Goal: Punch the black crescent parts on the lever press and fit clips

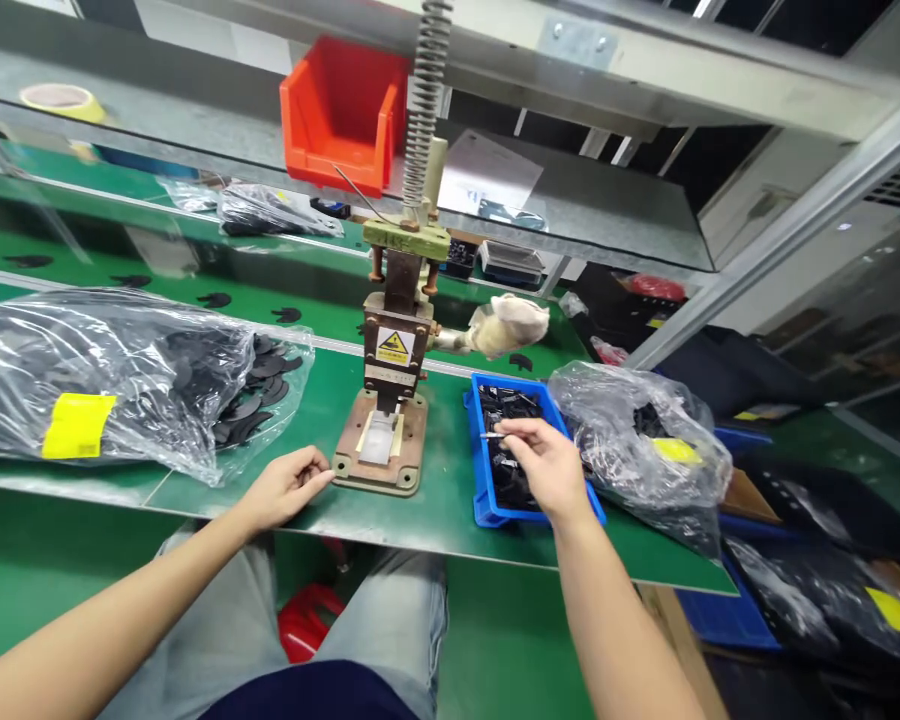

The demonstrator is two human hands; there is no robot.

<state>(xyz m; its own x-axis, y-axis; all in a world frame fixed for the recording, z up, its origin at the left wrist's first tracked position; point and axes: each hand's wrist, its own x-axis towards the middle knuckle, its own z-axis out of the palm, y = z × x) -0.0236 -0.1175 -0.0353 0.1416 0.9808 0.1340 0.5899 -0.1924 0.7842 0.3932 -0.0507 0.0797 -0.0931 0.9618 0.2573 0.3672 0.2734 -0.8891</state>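
My right hand (547,465) is over the blue bin (482,480), its thumb and fingertips pinched on a small thin metal pin (490,435). Small black parts (514,402) fill the bin beneath it. My left hand (289,488) rests at the table's front edge with its fingers curled in, and nothing shows in it. Its thumb tip lies beside the base plate (345,468) of a hand press (394,345). A pale block (377,438) sits on that base, under the press ram. The press handle (506,325), wrapped in whitish cloth, points right.
A clear bag (142,370) of black curved pieces (259,395) lies open at left. Another bag (645,450) stands right of the bin. Black pieces (214,299) lie spaced along the green strip behind. Overhead, a shelf holds an orange bin (337,165) and a tape roll (64,100).
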